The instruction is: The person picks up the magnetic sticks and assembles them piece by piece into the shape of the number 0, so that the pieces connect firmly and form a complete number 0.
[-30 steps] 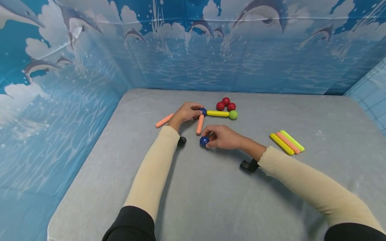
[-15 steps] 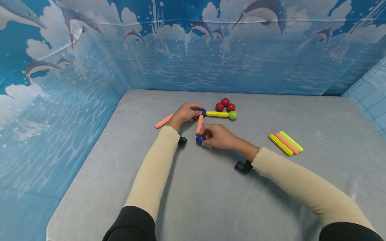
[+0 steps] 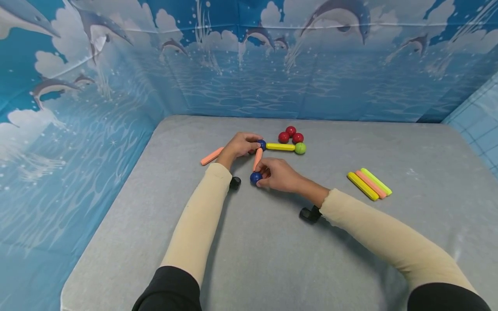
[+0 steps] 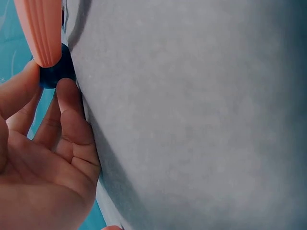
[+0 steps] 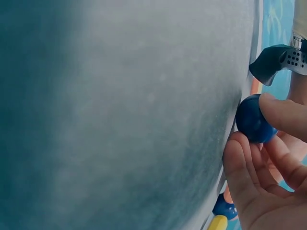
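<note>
My left hand (image 3: 242, 144) pinches a dark blue ball (image 3: 262, 144) between thumb and fingers. From that ball a ribbed salmon stick (image 3: 258, 159) reaches toward me, and a yellow stick (image 3: 281, 147) runs right to a green ball (image 3: 300, 148). My right hand (image 3: 283, 175) grips a second blue ball (image 3: 255, 178) right at the near end of the salmon stick. In the left wrist view the salmon stick (image 4: 44, 31) meets the far blue ball (image 4: 58, 72) at the fingertips. The right wrist view has the second ball (image 5: 254, 119) between thumb and fingers, low over the table.
Three red balls (image 3: 290, 134) cluster behind the yellow stick. A loose salmon stick (image 3: 212, 156) lies left of my left hand. To the right, two yellowish sticks and a salmon one (image 3: 366, 184) lie side by side on the grey table (image 3: 249, 250). A dolphin-print curtain (image 3: 233, 86) hangs behind.
My right hand has slid left and slightly away from me with the second blue ball, bringing it to the salmon stick's near end. The left hand has stayed in place.
</note>
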`<state>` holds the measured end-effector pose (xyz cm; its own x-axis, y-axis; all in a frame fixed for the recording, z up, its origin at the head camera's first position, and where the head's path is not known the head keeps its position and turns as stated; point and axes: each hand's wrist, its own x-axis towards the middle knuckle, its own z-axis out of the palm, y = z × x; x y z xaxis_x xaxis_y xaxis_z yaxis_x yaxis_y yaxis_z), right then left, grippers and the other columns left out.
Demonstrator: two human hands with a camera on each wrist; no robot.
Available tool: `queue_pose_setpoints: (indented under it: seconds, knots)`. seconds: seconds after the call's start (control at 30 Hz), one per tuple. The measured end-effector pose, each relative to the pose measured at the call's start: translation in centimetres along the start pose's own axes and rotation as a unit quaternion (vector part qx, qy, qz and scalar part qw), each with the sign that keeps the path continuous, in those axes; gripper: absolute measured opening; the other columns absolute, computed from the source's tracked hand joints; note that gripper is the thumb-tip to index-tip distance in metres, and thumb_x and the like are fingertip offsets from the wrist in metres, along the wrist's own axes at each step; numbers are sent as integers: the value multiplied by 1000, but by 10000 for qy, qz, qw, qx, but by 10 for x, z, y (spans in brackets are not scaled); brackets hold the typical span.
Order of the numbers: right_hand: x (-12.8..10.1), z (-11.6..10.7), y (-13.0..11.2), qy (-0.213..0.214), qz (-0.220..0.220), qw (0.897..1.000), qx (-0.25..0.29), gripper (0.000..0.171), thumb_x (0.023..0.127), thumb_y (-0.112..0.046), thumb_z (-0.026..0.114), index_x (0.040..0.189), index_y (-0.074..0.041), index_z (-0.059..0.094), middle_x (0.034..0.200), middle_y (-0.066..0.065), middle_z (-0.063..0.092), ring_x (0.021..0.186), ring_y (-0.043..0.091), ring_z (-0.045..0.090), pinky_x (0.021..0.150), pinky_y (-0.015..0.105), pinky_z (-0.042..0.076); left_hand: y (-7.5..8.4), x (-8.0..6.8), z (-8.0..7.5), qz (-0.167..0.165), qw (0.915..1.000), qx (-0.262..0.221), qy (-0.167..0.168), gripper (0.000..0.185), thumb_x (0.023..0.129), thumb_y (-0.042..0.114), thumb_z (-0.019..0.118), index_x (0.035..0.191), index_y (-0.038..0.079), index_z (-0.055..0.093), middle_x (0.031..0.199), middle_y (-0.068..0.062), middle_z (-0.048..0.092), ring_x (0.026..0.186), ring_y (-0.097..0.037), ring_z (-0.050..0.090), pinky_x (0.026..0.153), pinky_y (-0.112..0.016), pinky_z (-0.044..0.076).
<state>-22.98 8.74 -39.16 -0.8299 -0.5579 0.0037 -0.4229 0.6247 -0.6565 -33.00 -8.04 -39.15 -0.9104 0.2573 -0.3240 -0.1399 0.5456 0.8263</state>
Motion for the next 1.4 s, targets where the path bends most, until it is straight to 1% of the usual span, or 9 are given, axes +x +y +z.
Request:
queue_pose_setpoints:
  seconds: [0.2,0.37,0.47,0.53,0.7,0.8,1.03,1.13,1.4]
  knots:
    - [3,1,-1,45,96,9999,-23,27,84,-15,79,104,-6,64,99,8,68,87,16,65,80,31,56,0,1,-1,-4,10000,24,-42,37,100,23,60,136,25,62,144,-2,57,102,-18,60,79,-28,48]
    - [4,2,-3,0,46,10000,-19,27,85,-12,78,104,-5,62,99,10,67,87,16,65,80,31,56,0,0,-2,-30,10000,26,-65,37,100,24,60,137,27,61,144,-1,57,101,-16,60,78,-27,47]
    - [4,2,-4,-25,26,10000,-29,27,85,-12,78,106,-5,62,100,10,67,88,16,65,80,31,56,-1,-1,-3,11,10000,22,-67,37,100,23,59,137,26,61,144,-1,57,103,-18,60,79,-28,48]
    - [4,3,-4,-19,31,10000,-40,28,85,-11,78,106,-5,62,100,10,67,88,17,65,80,31,56,-1,-1,-2,97,9999,78,-73,37,101,22,58,138,25,60,145,-2,56,107,-19,61,83,-29,49]
    - [4,3,-3,14,14,9999,-105,27,84,-11,78,105,-5,62,99,10,67,88,17,65,80,31,56,-1,-2,-2,304,9992,239,-81,38,102,20,56,139,21,59,148,-5,53,125,-20,57,100,-35,50]
    - [3,2,-3,40,-16,9999,-147,26,85,-11,78,105,-5,62,100,9,67,88,16,65,81,31,56,0,-2,-2,319,9991,252,-108,38,102,20,55,140,20,58,149,-6,52,129,-21,55,104,-37,49]
    - [3,1,-4,-48,-214,9993,-288,30,87,-12,74,115,-5,65,104,9,69,92,18,65,84,36,55,-1,-1,-3,357,9986,384,-104,37,103,21,54,140,21,58,150,-5,51,126,-21,56,103,-38,49]
    - [2,1,-4,-65,-253,9989,-388,28,87,-11,74,113,-5,66,103,9,70,91,18,66,84,37,55,-1,-1,-3,330,9985,422,-120,37,103,22,54,140,23,58,150,-4,51,122,-20,57,101,-37,49]
    - [2,-2,0,-47,-252,9989,-389,26,87,-12,74,111,-6,67,100,7,71,87,15,66,80,33,57,-1,1,-3,283,9988,379,-106,38,102,23,56,140,24,59,148,-4,53,109,-19,58,93,-35,49]
